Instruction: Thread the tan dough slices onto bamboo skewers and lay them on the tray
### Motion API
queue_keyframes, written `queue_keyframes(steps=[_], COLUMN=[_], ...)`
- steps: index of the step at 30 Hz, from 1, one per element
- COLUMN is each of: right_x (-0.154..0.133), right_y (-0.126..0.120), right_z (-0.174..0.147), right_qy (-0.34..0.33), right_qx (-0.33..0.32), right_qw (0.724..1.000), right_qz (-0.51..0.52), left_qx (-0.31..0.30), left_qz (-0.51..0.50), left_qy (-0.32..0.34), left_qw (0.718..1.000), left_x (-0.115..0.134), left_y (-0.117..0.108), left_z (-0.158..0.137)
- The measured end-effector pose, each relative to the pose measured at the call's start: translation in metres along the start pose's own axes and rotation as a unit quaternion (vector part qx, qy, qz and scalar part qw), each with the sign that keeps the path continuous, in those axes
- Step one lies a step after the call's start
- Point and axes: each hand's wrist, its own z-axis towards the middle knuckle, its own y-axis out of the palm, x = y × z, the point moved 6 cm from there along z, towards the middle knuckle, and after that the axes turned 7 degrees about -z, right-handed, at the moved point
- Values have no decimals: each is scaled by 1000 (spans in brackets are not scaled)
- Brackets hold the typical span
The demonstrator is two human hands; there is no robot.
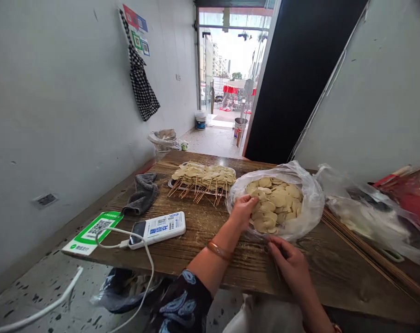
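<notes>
A clear plastic bag (312, 203) stands open on the wooden table, full of thin, pale round slices (282, 199). At the bag's left edge, my left hand (242, 212) is closed, its fingertips pinching a pale round slice (260, 197). Below the bag's near rim, my right hand (290, 262) is closed on a thin skewer (277, 272), mostly hidden by the fingers. Left of the bag, a tray (171, 184) carries skewered pale slices (204, 175), piled in rows with their sticks pointing toward me.
A white device (164, 230) with a cable lies at the left, by a green QR-code card (99, 229) and a grey cloth (141, 192). Bare skewers (362, 247) and more plastic bags (372, 212) occupy the table's right side. The table's front edge (126, 264) runs below my forearms.
</notes>
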Motion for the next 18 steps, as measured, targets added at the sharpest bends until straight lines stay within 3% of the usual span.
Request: queue_keyframes(steps=[6, 10, 13, 18], right_x=[-17, -45, -75, -133], right_y=[-27, -43, -31, 25], right_z=[20, 52, 79, 121], right_qy=[-12, -48, -87, -158], right_qx=[8, 36, 14, -29], right_qw=[996, 986, 975, 968], right_qz=[-86, -155, -205, -194], left_qx=[28, 38, 26, -2], left_qz=[-11, -45, -55, -42], left_qy=[9, -7, -44, -64], left_qw=[1000, 998, 997, 997], left_x=[1, -4, -14, -26], left_y=[-2, -3, -3, -3], left_z=[-2, -1, 1, 4])
